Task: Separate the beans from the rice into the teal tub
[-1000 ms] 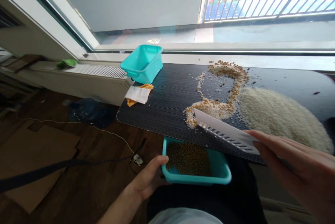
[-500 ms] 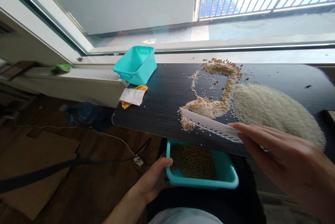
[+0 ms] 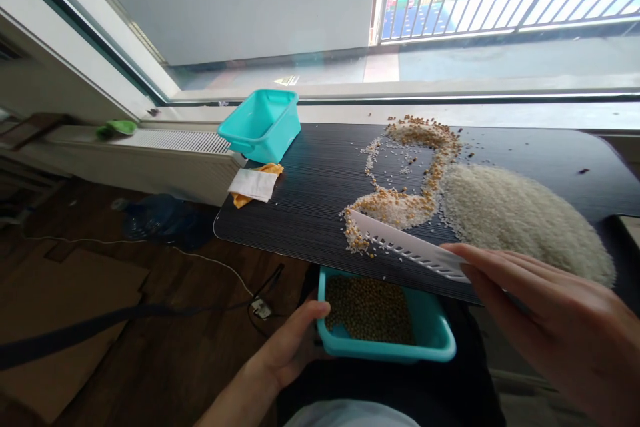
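Two hands are at work around the dark tabletop (image 3: pixel 300 220) that fills the middle and right of the frame. At lower right, the right hand (image 3: pixel 565 314) has its thumb and fingers pinched together on the near end of a white slotted strip (image 3: pixel 407 242), whose far tip rests at the left end of a band of mixed grain (image 3: pixel 400 207), rice with tan bean-like pieces. At lower centre, the left hand (image 3: pixel 295 334) is clamped on the left end of a turquoise tub (image 3: pixel 387 350), thumb over the rim; the tub sits just under the tabletop's near edge, with beans (image 3: pixel 373 310) lying in it.

Since a second ago, the strip has slid left along the band to its end, and the tub seems to sit slightly farther right beneath the edge, though the view has shifted too. A small cluster of rice and beans now lies at the strip's left and near side, with a bean or two close to its slots. This appears to leave a small portion partly set off from the band, on the side facing the tub.

A mound of rice (image 3: pixel 520 220) spreads at centre right, beside the band. At upper left of centre stands a second turquoise container (image 3: pixel 287 134), with a white cloth (image 3: pixel 254 184) just below.
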Available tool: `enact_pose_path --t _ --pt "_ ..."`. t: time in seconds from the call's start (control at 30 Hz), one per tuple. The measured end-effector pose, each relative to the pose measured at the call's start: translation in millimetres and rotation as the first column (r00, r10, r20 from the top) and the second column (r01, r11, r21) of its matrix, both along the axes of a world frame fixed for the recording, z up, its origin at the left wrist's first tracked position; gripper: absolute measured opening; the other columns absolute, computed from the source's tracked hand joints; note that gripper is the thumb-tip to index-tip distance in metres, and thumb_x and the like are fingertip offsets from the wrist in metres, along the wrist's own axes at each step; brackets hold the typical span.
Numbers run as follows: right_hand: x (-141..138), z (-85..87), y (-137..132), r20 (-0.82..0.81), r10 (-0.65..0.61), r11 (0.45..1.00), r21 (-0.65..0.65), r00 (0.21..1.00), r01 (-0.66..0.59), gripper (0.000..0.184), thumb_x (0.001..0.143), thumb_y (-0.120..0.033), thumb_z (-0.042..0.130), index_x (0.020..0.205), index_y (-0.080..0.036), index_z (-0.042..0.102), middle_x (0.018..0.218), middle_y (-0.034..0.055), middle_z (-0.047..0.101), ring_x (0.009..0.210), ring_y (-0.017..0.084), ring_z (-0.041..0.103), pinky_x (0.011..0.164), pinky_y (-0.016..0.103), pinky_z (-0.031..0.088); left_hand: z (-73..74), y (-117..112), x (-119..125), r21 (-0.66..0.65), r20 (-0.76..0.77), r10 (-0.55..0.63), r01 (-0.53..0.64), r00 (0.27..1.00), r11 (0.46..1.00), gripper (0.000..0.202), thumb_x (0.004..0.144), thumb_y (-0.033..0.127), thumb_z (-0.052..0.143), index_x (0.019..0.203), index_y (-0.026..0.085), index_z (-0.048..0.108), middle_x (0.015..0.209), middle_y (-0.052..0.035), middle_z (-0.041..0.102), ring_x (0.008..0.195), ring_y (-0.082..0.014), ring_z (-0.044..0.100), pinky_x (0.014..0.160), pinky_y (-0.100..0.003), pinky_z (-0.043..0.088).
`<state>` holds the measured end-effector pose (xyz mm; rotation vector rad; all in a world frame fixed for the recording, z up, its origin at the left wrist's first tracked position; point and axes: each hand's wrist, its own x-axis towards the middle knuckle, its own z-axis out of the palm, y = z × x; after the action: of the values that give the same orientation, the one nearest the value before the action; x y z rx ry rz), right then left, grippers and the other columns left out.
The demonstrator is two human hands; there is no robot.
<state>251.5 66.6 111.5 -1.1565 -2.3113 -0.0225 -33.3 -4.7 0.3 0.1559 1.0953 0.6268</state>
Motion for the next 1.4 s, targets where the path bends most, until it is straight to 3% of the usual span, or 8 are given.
enact_pose_path --t 0.43,0.67,0.93,1.07,1.27,1.4 --pt "6 -2.8 -5 0.043 0.015 0.999 -0.035 0.999 -0.014 0.028 0.093 -0.023 0.050 0.119 -0.028 0.060 0.101 0.0017 0.077 0.078 0.017 0.074 0.071 0.021 0.058 -0.1 0 0 0.000 -0.015 -0.014 0.014 1.000 1.000 0.060 0.069 0.048 0.071 0.119 0.016 0.064 0.122 -0.0135 0.069 0.112 -0.0339 0.062 0.086 -0.041 0.050" --pt "5 -1.8 -4 0.000 0.042 0.999 -0.013 0.999 -0.042 0.026 0.096 -0.032 0.045 0.115 -0.027 0.062 0.097 -0.0008 0.077 0.074 0.014 0.074 0.067 0.019 0.058 0.8 0 0 0.013 -0.010 -0.014 0.014 1.000 1.000 0.057 0.067 0.049 0.072 0.114 0.017 0.067 0.126 -0.0124 0.068 0.117 -0.0336 0.060 0.089 -0.041 0.050" --pt "18 -8.4 -17 -0.002 0.032 0.998 -0.058 0.999 -0.032 0.037 0.091 -0.024 0.053 0.125 -0.035 0.060 0.108 -0.0043 0.076 0.080 0.014 0.074 0.071 0.019 0.058 1.8 0 0 0.019 -0.011 -0.033 0.033 0.999 0.999 0.052 0.069 0.048 0.069 0.111 0.018 0.068 0.130 -0.0124 0.066 0.117 -0.0335 0.060 0.088 -0.040 0.050" --pt "21 -8.6 -26 -0.049 0.006 0.993 -0.120 0.999 -0.012 0.041 0.089 -0.022 0.054 0.126 -0.038 0.061 0.101 -0.0043 0.077 0.079 0.016 0.074 0.069 0.021 0.060 0.9 0 0 0.032 -0.003 -0.035 0.035 0.999 0.999 0.049 0.071 0.047 0.067 0.111 0.017 0.068 0.132 -0.0124 0.064 0.116 -0.0328 0.060 0.086 -0.039 0.050" --pt "4 -3.9 -13 -0.081 0.115 0.983 -0.134 0.990 -0.125 0.035 0.091 -0.023 0.053 0.123 -0.030 0.063 0.100 0.0000 0.078 0.077 0.017 0.074 0.070 0.022 0.060 3.7 1 0 0.042 -0.018 -0.043 0.043 0.999 0.998 0.056 0.071 0.049 0.067 0.117 0.018 0.066 0.132 -0.0123 0.064 0.115 -0.0330 0.061 0.083 -0.038 0.051" --pt "-15 -4.7 -5 -0.120 0.103 0.972 -0.197 0.987 -0.125 0.027 0.094 -0.023 0.051 0.116 -0.026 0.065 0.101 0.0010 0.077 0.083 0.016 0.074 0.069 0.022 0.059 4.9 -1 -2 0.028 -0.032 -0.019 0.020 0.999 0.999 0.059 0.069 0.050 0.069 0.118 0.019 0.064 0.134 -0.0114 0.063 0.118 -0.0327 0.059 0.080 -0.036 0.051"
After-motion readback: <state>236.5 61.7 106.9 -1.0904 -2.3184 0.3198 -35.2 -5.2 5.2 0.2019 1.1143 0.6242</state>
